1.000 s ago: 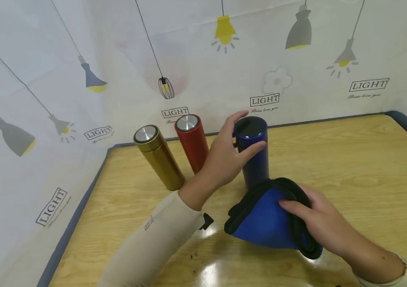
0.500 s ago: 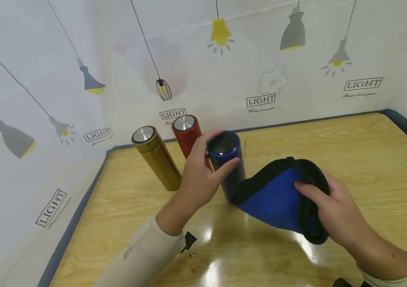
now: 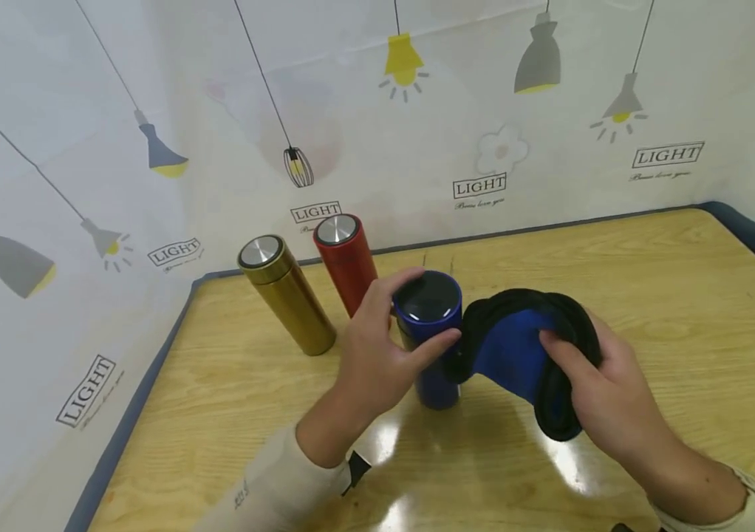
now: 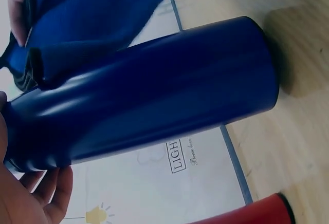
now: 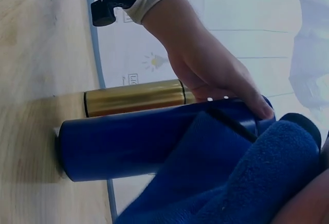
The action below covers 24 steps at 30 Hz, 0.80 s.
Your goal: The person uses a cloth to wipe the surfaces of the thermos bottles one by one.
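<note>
My left hand (image 3: 377, 347) grips a dark blue thermos bottle (image 3: 435, 369) near its black-topped lid, thumb on the near side. The bottle is roughly upright; whether its base touches the table I cannot tell. My right hand (image 3: 617, 384) pinches a folded blue cloth (image 3: 513, 355) with thick black edging, its thumb on top. The cloth's left end lies against the bottle's right side. In the right wrist view the cloth (image 5: 267, 167) looks fuzzy and covers part of the bottle (image 5: 118, 147). Some fingers of my right hand are hidden behind the cloth.
A gold thermos (image 3: 291, 303) and a red thermos (image 3: 349, 266), both with silver-topped lids, stand left of and behind the blue one. They are on a shiny wooden table (image 3: 650, 295). A white lamp-printed sheet (image 3: 377, 148) rises behind and at the left.
My left hand has brought the blue bottle left and nearer to me. My right hand has shifted right and then slightly back left, with the cloth now more bunched beside the bottle.
</note>
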Available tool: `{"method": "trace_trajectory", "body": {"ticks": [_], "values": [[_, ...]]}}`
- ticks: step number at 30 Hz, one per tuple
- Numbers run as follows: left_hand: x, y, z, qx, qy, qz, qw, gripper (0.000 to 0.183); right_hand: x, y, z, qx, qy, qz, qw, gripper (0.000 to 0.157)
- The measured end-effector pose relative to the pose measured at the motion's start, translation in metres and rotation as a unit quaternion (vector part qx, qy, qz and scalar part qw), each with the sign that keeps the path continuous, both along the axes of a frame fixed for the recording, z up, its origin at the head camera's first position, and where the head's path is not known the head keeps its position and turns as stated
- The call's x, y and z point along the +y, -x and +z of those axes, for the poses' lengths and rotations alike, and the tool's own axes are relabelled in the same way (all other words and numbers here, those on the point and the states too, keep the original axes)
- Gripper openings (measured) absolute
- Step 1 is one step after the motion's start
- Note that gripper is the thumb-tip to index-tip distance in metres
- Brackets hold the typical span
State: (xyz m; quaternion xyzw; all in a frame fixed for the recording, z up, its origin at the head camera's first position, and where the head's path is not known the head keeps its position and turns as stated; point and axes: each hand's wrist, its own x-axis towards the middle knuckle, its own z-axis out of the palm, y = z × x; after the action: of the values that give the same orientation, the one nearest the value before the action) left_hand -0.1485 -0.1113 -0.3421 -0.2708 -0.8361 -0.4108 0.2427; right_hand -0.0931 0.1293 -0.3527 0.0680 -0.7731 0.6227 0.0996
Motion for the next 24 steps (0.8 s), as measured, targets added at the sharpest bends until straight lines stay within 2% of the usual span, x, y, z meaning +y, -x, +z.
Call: {"method": "trace_trajectory", "body": {"ticks": [2, 8, 11, 14, 16, 19, 22, 24], "values": [[0.002, -0.001, -0.002, 0.018, -0.002, -0.014, 0.9997, 0.077, -0.006, -0.001, 0.002, 0.016, 0.001, 0.007, 1.0, 0.018], [0.006, -0.001, -0.008, 0.043, -0.028, -0.041, 0.9978, 0.076, -0.021, 0.006, 0.006, 0.071, 0.075, 0.053, 0.993, 0.037], [0.007, 0.0, -0.012, 0.06, -0.042, -0.051, 0.996, 0.073, -0.023, 0.013, 0.008, 0.074, 0.075, 0.015, 0.994, 0.04], [0.011, -0.002, -0.016, 0.081, -0.047, -0.062, 0.9936, 0.073, -0.021, 0.019, 0.009, 0.039, 0.06, -0.05, 0.996, 0.041], [0.014, -0.002, -0.018, 0.093, -0.047, -0.071, 0.992, 0.074, -0.02, 0.021, 0.008, 0.015, 0.073, -0.064, 0.995, 0.042], [0.019, -0.002, -0.02, 0.105, -0.044, -0.08, 0.9902, 0.076, -0.022, 0.021, 0.007, 0.015, 0.104, -0.022, 0.994, 0.043], [0.021, -0.001, -0.02, 0.111, -0.046, -0.081, 0.9894, 0.074, -0.026, 0.021, 0.007, 0.046, 0.127, 0.05, 0.99, 0.043], [0.022, 0.001, -0.021, 0.114, -0.047, -0.077, 0.9894, 0.07, -0.029, 0.02, 0.007, 0.067, 0.135, 0.083, 0.985, 0.044]]}}
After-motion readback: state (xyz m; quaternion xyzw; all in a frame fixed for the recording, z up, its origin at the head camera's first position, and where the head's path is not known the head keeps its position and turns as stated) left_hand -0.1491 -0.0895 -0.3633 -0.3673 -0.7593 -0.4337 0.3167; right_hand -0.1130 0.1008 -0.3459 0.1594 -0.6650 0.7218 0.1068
